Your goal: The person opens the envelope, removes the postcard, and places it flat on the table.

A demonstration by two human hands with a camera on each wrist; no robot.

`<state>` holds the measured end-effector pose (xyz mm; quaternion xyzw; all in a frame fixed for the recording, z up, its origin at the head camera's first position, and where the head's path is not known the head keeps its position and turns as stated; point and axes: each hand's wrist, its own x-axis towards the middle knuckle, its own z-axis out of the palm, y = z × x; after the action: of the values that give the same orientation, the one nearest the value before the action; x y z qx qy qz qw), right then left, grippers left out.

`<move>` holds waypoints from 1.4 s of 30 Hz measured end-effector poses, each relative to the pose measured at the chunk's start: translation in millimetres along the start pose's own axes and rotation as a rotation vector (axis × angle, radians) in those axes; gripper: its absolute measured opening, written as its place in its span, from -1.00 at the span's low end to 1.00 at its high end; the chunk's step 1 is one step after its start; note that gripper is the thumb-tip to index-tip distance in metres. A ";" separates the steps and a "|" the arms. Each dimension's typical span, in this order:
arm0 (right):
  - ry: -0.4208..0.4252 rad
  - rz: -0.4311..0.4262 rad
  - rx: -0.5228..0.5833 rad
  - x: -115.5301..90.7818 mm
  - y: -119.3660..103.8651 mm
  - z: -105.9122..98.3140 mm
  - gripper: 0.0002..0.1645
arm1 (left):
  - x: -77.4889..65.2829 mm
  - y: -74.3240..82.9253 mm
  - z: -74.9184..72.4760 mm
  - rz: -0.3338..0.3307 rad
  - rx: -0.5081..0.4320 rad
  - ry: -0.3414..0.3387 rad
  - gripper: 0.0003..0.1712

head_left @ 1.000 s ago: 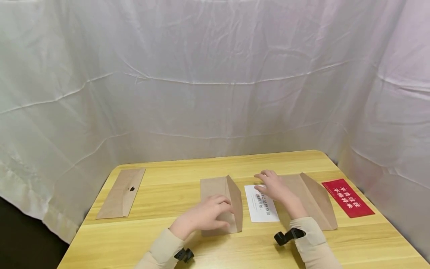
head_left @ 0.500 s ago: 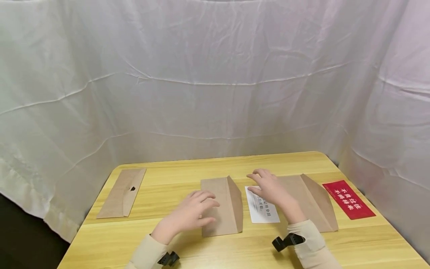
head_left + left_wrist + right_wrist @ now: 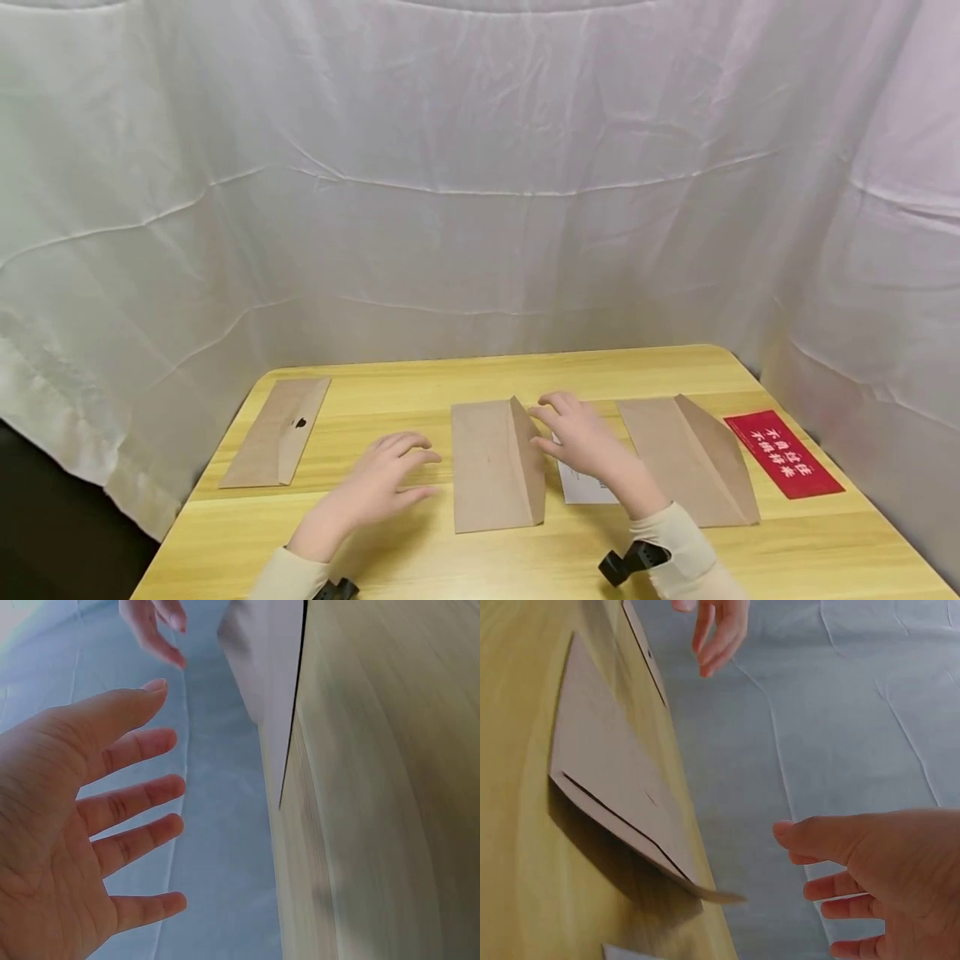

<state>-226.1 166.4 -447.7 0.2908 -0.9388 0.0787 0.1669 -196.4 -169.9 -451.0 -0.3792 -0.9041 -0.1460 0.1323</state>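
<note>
Over the pale yellow wood-grain surface [image 3: 450, 575], the left hand [image 3: 372, 482] hangs with its fingers relaxed and slightly spread, holding nothing, just left of a rectangular brown paper envelope [image 3: 483, 467]. The right hand [image 3: 581, 437] is likewise loose and grasps nothing; in the head view its fingertips overlap the envelope's raised, unfolded flap [image 3: 534, 479], yet the right wrist view shows a gap between them and the paper. That envelope lies between the 2 hands, its flap towards the right and tilted a little off the surface, with a shadow below.

Handling it well would seem to call for a flat left palm resting lightly on the body, so the paper cannot skid, while the right fingertips work along the flap's edge; thin paper like this probably creases if pushed at only 1 spot.

Partly hidden under the right hand's outline is a white rectangular paper card [image 3: 585, 490]. Farther right lies a broader brown paper envelope [image 3: 663, 454], its flap also unfolded, then a red rectangular card [image 3: 783, 454] with white characters. Well apart on the left, a slim brown paper envelope [image 3: 262, 433] with a small black mark [image 3: 301, 422] has its flap folded down. Behind hangs a wrinkled pale grey curtain [image 3: 480, 250].
</note>
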 end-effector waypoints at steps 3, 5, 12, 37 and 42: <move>-0.019 -0.034 0.014 1.1 -10.7 3.4 -0.49 | -8.3 -6.0 -4.7 -0.055 -0.003 0.001 -0.57; -0.032 -0.054 0.035 2.1 -17.3 6.6 -0.49 | -13.3 -9.9 -8.5 -0.086 -0.004 0.011 -0.57; -0.067 -0.125 0.027 5.9 -37.8 15.3 -0.48 | -22.8 -28.6 -18.1 -0.105 0.049 0.107 -0.55; -0.177 -0.260 -0.008 16.5 -90.3 33.2 -0.42 | -59.5 -96.1 -39.6 -0.345 0.083 0.193 -0.64; -0.201 -0.282 0.012 21.6 -101.7 37.9 -0.36 | -70.7 -107.5 -42.3 -0.429 0.060 0.150 -0.59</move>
<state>-194.7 62.7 -470.1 0.4268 -0.9003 0.0308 0.0800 -220.9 -303.1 -454.3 -0.1624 -0.9556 -0.1716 0.1761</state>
